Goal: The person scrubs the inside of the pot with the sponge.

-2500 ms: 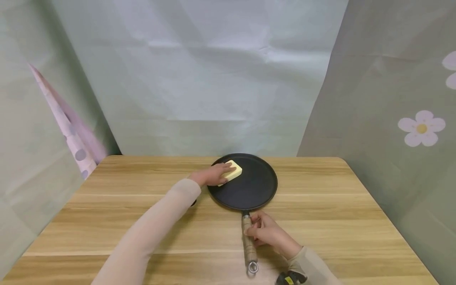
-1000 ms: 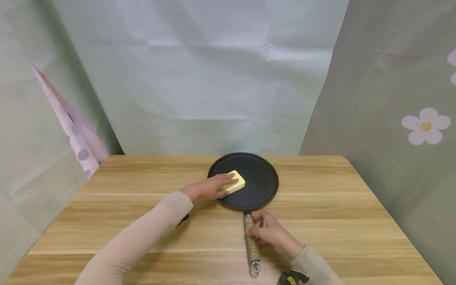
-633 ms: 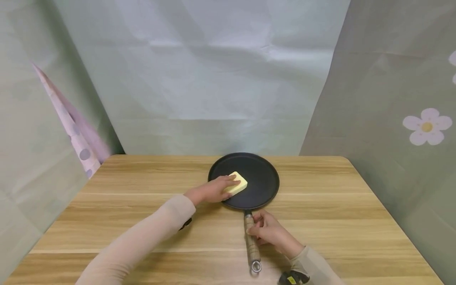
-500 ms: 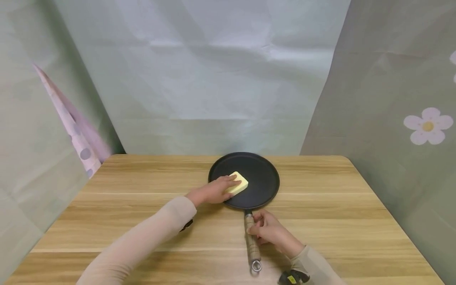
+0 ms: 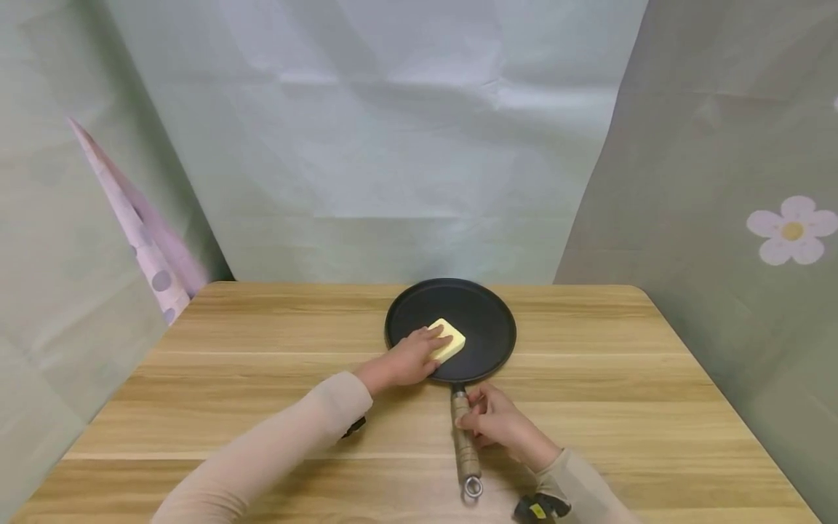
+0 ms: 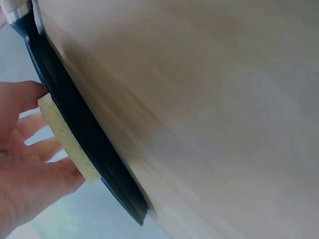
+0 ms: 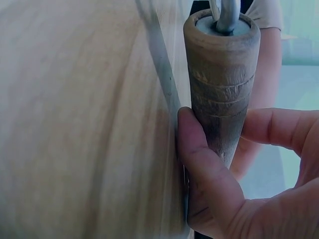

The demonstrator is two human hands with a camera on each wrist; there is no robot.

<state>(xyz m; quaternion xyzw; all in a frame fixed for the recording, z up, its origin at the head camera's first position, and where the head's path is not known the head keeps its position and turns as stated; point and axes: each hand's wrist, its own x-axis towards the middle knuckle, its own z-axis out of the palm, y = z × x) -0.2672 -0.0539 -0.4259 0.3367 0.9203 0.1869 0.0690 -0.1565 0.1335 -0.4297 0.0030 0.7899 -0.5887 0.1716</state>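
A round black flat pan [image 5: 484,320] lies on the wooden table, its wooden handle [image 5: 467,453] pointing toward me. My left hand [image 5: 411,356] holds a pale yellow sponge [image 5: 454,343] flat against the pan's surface, left of the near middle. In the left wrist view, thumb and fingers bear on opposite ends of the sponge [image 6: 69,137], which touches the pan [image 6: 87,122]. My right hand [image 5: 503,426] pinches the handle near the pan between thumb and fingers. From the right wrist, the handle [image 7: 222,74] shows with its metal hanging ring [image 7: 229,17] at the end.
The wooden table [image 5: 609,407] extends to both sides of the pan. Pale fabric sheets [image 5: 406,145] hang behind and beside it, with a flower print [image 5: 792,231] on the right. A black wrist device [image 5: 540,507] sits at the right cuff.
My left hand has slid the sponge across the pan, from its upper left toward me and to the right. The right hand keeps its hold on the handle, and the pan stays in place.
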